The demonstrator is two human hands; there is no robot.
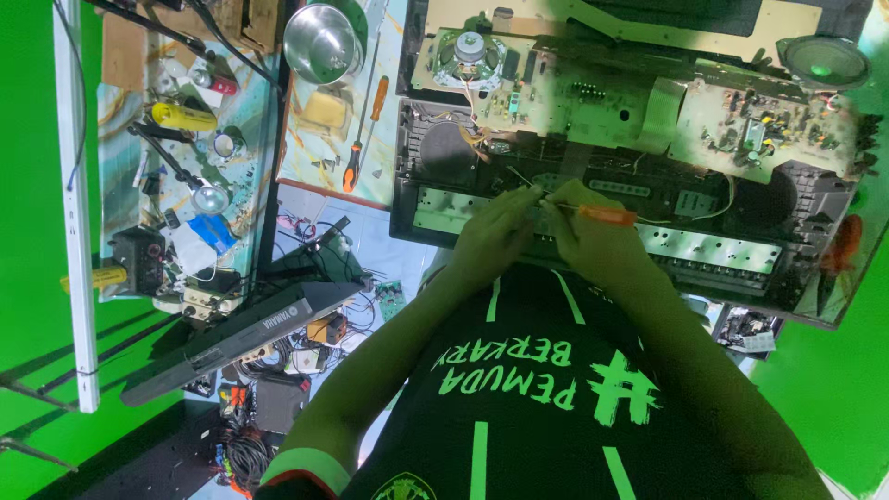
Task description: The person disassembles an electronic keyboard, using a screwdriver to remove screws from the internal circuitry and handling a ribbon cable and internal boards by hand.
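An opened electronic keyboard (722, 264) lies across the table, its circuit boards (593, 93) and two round speakers exposed. My right hand (593, 236) grips a small orange-handled screwdriver (607, 215), its tip pointing left into the casing. My left hand (495, 231) rests just beside it, fingertips touching the inner strip of the keyboard near the screwdriver tip. What lies under the fingers is hidden.
A second orange screwdriver (363, 139) and a metal bowl (319, 42) lie on the patterned mat at the left. A cluttered shelf (181, 157) holds tools and a yellow cylinder. A dark keyboard (241, 338) leans below, with cables on the floor.
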